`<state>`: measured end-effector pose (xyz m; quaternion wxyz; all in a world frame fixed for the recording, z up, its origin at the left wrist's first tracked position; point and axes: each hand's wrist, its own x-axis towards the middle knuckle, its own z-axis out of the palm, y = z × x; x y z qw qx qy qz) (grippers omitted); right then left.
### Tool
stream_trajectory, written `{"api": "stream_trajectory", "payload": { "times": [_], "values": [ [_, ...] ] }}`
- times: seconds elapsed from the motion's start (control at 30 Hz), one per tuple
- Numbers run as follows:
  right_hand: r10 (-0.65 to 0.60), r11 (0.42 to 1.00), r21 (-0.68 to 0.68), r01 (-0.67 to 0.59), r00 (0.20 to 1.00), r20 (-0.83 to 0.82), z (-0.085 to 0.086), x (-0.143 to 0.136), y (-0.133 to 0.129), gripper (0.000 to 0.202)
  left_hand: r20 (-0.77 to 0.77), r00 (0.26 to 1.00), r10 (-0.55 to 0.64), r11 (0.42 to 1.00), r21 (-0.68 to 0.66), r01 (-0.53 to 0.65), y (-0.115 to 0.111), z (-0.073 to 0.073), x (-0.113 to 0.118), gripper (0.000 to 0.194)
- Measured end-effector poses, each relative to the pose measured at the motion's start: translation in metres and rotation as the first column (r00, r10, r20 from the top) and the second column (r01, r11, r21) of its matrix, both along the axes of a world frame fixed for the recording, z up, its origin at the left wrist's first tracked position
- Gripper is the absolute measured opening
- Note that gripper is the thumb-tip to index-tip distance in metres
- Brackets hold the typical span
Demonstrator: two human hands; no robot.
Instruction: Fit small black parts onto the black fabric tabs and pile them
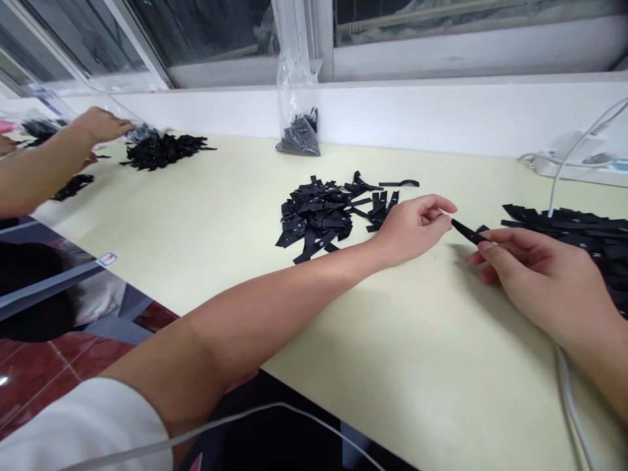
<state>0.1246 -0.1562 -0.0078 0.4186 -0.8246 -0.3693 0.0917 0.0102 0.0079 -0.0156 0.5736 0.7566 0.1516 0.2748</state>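
Between my two hands is a short black strip (468, 232), its lower right end pinched by my right hand (534, 268). My left hand (415, 226) is closed, thumb against fingers, at the strip's upper left tip; whether it grips the tip or something smaller is too small to tell. Behind my left wrist lies a loose pile of black strips (316, 212) with small light marks. A denser pile of black strips (589, 235) lies beyond my right hand, which partly hides it.
A clear bag of black pieces (299, 131) leans on the wall. A power strip (579, 167) and white cable (564, 386) are at right. Another person's arm (44, 160) reaches by a black pile (164, 150) at left, on the same table (235, 196).
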Motion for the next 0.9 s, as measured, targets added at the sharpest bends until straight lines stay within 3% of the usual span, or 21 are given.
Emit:
{"api": "stream_trajectory", "payload": {
  "times": [0.23, 0.53, 0.77, 0.9],
  "values": [
    [-0.092, 0.995, 0.012, 0.095, 0.983, -0.157, 0.012, -0.006, 0.003, 0.036, 0.002, 0.999, -0.035, 0.992, -0.118, 0.035, -0.008, 0.011, -0.007, 0.015],
    [-0.097, 0.992, 0.063, 0.111, 0.977, -0.191, 0.009, -0.001, 0.003, 0.033, 0.080, 0.992, -0.099, 0.995, 0.000, 0.099, -0.005, -0.004, 0.003, 0.013],
    [-0.060, 0.980, 0.150, 0.129, 0.917, -0.395, 0.005, 0.001, 0.003, 0.037, 0.039, 0.994, -0.106, 0.994, 0.036, 0.105, -0.005, -0.004, 0.001, 0.018],
    [-0.047, 0.979, 0.161, 0.125, 0.906, -0.421, 0.006, 0.000, 0.003, 0.036, 0.058, 0.994, -0.096, 0.993, 0.069, 0.092, -0.003, -0.005, 0.001, 0.017]
  ]
}}
